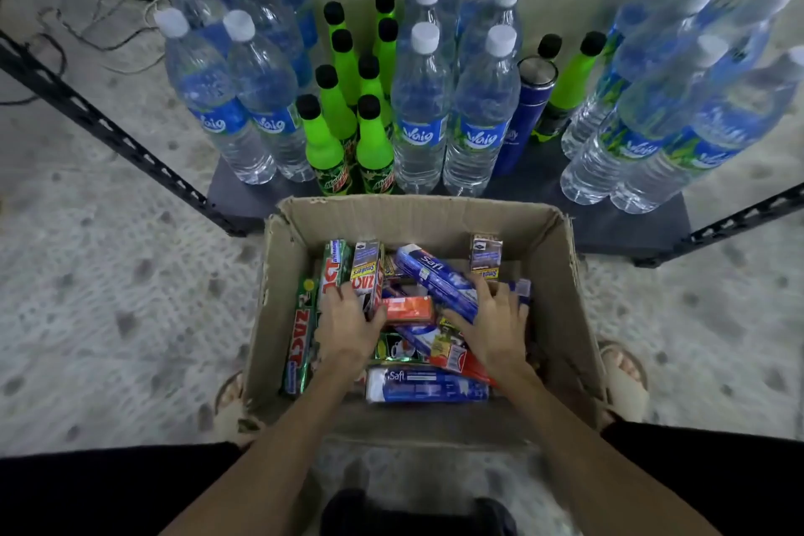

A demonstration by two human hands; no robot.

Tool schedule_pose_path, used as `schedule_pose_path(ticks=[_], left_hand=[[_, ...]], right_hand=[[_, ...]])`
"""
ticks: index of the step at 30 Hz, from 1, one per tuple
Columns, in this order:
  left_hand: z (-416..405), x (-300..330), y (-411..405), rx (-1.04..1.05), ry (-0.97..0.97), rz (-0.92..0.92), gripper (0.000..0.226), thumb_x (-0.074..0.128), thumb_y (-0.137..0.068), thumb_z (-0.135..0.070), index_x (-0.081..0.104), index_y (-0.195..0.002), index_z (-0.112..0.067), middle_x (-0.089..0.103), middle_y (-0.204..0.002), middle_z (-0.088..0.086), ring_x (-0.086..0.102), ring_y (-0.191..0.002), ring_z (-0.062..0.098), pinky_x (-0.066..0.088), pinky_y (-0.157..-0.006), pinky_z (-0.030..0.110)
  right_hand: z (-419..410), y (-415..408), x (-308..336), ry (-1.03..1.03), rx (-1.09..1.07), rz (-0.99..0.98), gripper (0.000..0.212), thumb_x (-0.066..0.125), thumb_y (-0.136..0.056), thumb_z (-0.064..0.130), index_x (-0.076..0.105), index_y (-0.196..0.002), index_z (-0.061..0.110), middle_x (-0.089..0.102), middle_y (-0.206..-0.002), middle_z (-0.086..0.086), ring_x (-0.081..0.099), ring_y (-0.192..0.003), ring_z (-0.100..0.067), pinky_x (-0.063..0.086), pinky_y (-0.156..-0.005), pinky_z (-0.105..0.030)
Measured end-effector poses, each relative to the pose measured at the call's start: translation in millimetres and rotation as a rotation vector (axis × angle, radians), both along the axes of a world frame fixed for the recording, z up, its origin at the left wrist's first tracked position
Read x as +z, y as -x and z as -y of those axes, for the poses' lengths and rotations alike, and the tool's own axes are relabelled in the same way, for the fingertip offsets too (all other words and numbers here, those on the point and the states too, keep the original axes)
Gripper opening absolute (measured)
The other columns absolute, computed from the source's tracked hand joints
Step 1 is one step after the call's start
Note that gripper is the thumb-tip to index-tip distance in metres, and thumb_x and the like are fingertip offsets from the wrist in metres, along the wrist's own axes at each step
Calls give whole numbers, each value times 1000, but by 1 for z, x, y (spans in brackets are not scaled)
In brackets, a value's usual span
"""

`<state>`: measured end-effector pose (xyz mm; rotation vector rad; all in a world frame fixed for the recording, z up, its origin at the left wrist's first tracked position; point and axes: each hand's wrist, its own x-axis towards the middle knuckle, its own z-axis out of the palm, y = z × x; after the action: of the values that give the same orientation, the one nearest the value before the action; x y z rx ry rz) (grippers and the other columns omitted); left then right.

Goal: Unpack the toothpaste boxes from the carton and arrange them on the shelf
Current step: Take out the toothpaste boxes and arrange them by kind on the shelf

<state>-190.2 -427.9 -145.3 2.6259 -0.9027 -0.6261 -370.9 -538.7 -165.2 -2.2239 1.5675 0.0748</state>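
Speckled concrete floor; brown cardboard carton (561,257) stood before a dark metal shelf (644,226) crowded with bottles.
Picking stage, judged: left hand (348,324) gripped an upright yellow-and-red toothpaste box (364,274); right hand (496,318) curled over a slanted blue toothpaste box (435,274). Next move requires lifting both clear and finding shelf space.

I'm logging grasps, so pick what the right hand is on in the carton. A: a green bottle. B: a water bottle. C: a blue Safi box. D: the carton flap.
C: the right hand lies over the slanted blue Safi box inside the carton, fingers curled onto it, far from the bottles on the shelf.
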Motion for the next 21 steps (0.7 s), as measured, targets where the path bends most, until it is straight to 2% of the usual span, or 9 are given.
schedule_pose_path(ticks=[5,12,16,21], left_hand=[[2,-6,14,17,-44,72,56,63,-92,-45,48,-128,-5,46,-128,15,41,-119,27,37,-104,38],[8,-10,9,156,70,-98,44,70,-90,-34,53,-119,-6,43,-126,15,36,-121,27,40,-101,39],[2,2,9,118,143,-145,40,67,-91,-30,50,-122,-9,37,-121,6,36,-119,24,39,-97,37],[-4,32,-3,24,249,-146,43,71,-87,-28,55,-123,-10,36,-115,0,49,-112,23,43,-102,35]], right_hand=[[1,11,-7,-89,-71,180,62,61,-90,52,41,-143,28,51,-133,-10,44,-127,-29,32,-104,-46],[1,7,-4,-109,-127,319,56,66,-91,40,46,-139,21,45,-131,-2,36,-128,-21,27,-104,-41],[4,14,9,-74,-78,345,49,68,-90,35,50,-134,23,44,-126,0,34,-124,-18,26,-104,-41],[15,28,44,-10,-62,418,46,69,-89,34,53,-132,28,45,-121,3,34,-118,-18,27,-100,-39]])
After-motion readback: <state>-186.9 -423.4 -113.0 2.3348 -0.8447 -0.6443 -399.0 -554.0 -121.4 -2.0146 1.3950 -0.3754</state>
